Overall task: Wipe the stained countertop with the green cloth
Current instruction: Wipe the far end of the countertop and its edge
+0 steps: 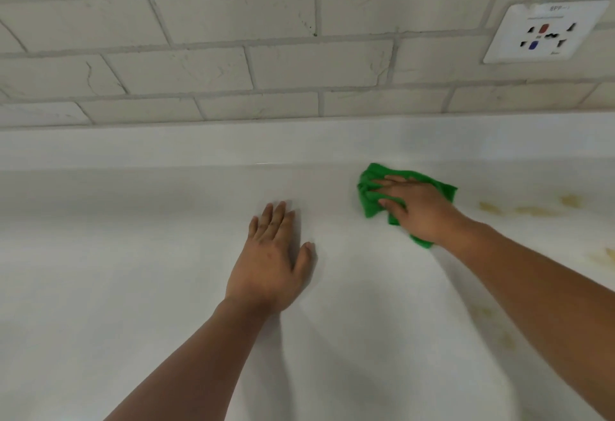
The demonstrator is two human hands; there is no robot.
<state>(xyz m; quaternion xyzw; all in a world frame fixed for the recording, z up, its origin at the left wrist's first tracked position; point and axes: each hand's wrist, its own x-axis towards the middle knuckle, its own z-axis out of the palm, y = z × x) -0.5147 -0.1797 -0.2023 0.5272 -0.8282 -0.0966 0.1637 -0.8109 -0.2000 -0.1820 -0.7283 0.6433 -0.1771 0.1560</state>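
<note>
Left hand (273,254): flat on the bare counter (133,254), palm down, fingers spread, holding nothing; apparently bracing.
Counter, left and centre: white, no visible stains in this zone; judged clean or already wiped.
Green cloth (372,201): bunched, lying on the counter near the rear upstand, right of centre.
Right hand (412,207): pressed flat on top of the green cloth, fingers extended forward, thumb alongside; pinning the cloth to the surface rather than clenched around it.
Stains (529,209): yellowish patches on the counter to the right of the cloth, near but apart from it; further faint marks (506,339) lower right, beside the right forearm, and one at the right frame edge.
Wall socket (545,33): mounted on the tiled wall, upper right, clear of the work zone.
Progress: wiping under way; judged partly complete.
Remaining: stained area on the right side not yet covered by the cloth; rightward passes with sustained pressure likely required.
</note>
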